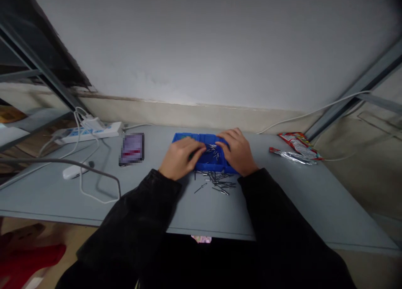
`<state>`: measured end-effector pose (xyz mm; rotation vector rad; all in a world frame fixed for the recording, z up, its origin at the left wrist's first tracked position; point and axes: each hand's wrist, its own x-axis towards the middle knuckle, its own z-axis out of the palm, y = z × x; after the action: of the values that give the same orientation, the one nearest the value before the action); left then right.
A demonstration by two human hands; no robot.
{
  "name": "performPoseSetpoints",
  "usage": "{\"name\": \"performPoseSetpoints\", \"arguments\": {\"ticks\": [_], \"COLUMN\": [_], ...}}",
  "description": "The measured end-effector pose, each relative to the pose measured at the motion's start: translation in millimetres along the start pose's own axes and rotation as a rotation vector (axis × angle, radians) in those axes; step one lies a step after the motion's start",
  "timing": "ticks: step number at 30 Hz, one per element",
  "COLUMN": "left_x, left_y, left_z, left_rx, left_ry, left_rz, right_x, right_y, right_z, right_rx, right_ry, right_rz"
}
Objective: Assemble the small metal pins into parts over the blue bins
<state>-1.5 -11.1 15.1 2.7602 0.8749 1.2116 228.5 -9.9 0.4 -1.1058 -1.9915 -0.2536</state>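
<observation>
A blue divided box rests on the desk in front of me, with small metal pieces that look like blind rivets in one compartment. My left hand is over the box's left part, thumb and forefinger pinched together above that compartment; whatever is between the fingertips is too small to make out. At the box's right side is my right hand, its thumb and forefinger apart, fingers curved over the box. More loose rivets lie scattered on the desk just before the box's near wall.
On the grey desk, a phone-like dark object, blurred out, lies left of the box. Further left are a white power strip, cables and a white adapter. A red packet and silver wrapper lie right. Behind stands a wall.
</observation>
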Motion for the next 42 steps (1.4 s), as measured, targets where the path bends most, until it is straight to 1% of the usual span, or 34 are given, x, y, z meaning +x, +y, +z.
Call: {"name": "performPoseSetpoints", "arguments": {"ticks": [2,4,6,9,12,15,17,19,21,23,26,28,30,32,34,37,40,42], "left_x": [-13,-29,-45,-63,-73,-76,-76,-76,-75,-73,-61,-47,-29,-9,9,25,26,23], "left_y": [14,25,31,35,38,40,41,43,44,46,48,45,38,27,14,-1,-3,0], "left_z": [-2.4,-5.5,-8.8,-11.4,-8.5,-2.4,1.1,3.1,2.9,0.2,-8.5,-15.2,-19.7,-19.6,-13.9,2.4,19.0,25.7], "left_rx": [-0.012,-0.011,0.004,0.058,0.088,0.098,0.101,0.124,0.155,0.167,0.144,0.141,0.172,0.232,0.256,0.216,0.134,0.076], "left_ry": [-0.096,-0.211,-0.314,-0.408,-0.44,-0.432,-0.43,-0.437,-0.444,-0.432,-0.344,-0.248,-0.172,-0.064,0.01,0.05,0.077,0.07], "left_rz": [0.035,0.035,0.02,-0.025,-0.111,-0.219,-0.262,-0.253,-0.203,-0.133,-0.049,-0.019,0.001,-0.027,-0.052,-0.041,-0.063,-0.067], "right_x": [1,1,1,2,3,2,2,2,3,3,4,4,4,3,3,2,1,1], "right_y": [0,-1,-2,-4,-6,-7,-8,-9,-11,-13,-16,-18,-19,-20,-20,-17,-15,-14], "right_z": [1,2,2,2,1,1,1,1,1,1,-1,-2,-4,-6,-6,-3,0,1], "right_rx": [-0.006,-0.005,0.001,0.008,0.013,0.025,0.032,0.037,0.042,0.05,0.081,0.105,0.127,0.15,0.157,0.119,0.08,0.081], "right_ry": [0.0,0.006,0.01,0.019,0.022,0.011,0.005,-0.003,-0.002,0.007,0.036,0.06,0.076,0.079,0.073,0.042,0.019,0.041], "right_rz": [0.011,0.021,0.022,0.015,0.008,0.002,0.0,-0.009,-0.026,-0.046,-0.072,-0.069,-0.053,-0.04,-0.031,-0.03,-0.023,0.007]}}
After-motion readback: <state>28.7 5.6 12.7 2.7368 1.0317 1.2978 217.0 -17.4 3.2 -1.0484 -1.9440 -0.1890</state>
